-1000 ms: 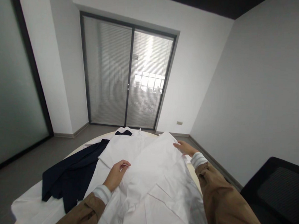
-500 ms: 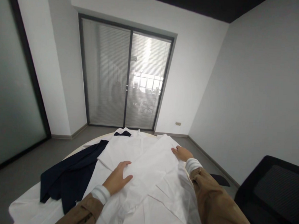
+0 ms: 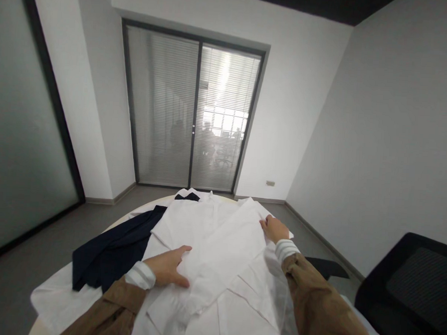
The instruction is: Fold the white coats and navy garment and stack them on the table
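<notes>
From my remote seat I'm seeing the white shirt (image 3: 188, 223) lying across the bench (image 3: 39, 329), apparently part-arranged: what looks like a sleeve (image 3: 224, 252) is already crossing diagonally, while nearer creases are lying unflattened. My left hand (image 3: 167, 268) is spreading thumb and fingers wide at its left side, and my right hand (image 3: 274, 229) is resting by the far right edge, fingertips close together, though I'm not managing to tell whether it's pinching cloth. The shirt's near end is running out of view, overlapping white layers are blurring together, and my left forearm (image 3: 113, 309) is hiding part of the dark cloth (image 3: 117, 252).
</notes>
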A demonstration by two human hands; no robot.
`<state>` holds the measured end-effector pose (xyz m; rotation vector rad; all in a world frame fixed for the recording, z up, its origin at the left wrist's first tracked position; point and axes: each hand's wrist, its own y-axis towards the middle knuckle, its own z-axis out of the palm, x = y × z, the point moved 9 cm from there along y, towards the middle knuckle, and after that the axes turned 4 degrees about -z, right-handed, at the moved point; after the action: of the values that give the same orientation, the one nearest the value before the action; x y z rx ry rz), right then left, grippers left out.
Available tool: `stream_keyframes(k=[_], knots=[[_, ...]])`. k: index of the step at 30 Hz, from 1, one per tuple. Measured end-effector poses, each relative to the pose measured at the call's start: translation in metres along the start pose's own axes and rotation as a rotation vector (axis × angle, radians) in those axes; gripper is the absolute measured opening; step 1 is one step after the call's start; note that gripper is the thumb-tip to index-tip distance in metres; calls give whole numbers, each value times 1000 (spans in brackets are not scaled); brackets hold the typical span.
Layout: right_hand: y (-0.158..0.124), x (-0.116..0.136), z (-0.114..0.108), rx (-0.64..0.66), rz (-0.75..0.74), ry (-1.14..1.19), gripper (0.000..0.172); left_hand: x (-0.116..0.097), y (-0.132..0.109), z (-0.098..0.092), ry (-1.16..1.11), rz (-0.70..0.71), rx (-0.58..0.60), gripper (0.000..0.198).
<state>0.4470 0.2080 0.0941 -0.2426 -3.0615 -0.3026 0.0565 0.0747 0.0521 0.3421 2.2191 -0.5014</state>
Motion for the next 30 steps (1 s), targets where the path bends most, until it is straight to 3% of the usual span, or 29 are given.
stream_keyframes(k=[3,6,8,12,15,17,22,27,30], knots=[[-11,28,-24,-150,-48,-23,36,3,5,0,27,10,-62,88],[-33,79,-37,-270,-195,32,37,-1,10,0,70,44,-124,85],[-51,112,-26,-222,-265,114,39,-2,9,-1,72,51,-149,81],[-88,158,22,-60,-378,229,53,11,-4,-2,142,-47,-173,78],[-104,164,56,65,-389,269,60,20,-17,-4,131,-85,-137,90],[-106,161,66,123,-377,306,64,18,-23,-6,61,-53,-76,93],[-104,156,61,134,-359,393,63,17,-32,-29,27,-39,-42,80],[-110,166,55,117,-462,421,57,40,-35,-20,254,-194,106,80],[-115,171,55,124,-553,408,51,46,-36,-16,158,-233,150,82]])
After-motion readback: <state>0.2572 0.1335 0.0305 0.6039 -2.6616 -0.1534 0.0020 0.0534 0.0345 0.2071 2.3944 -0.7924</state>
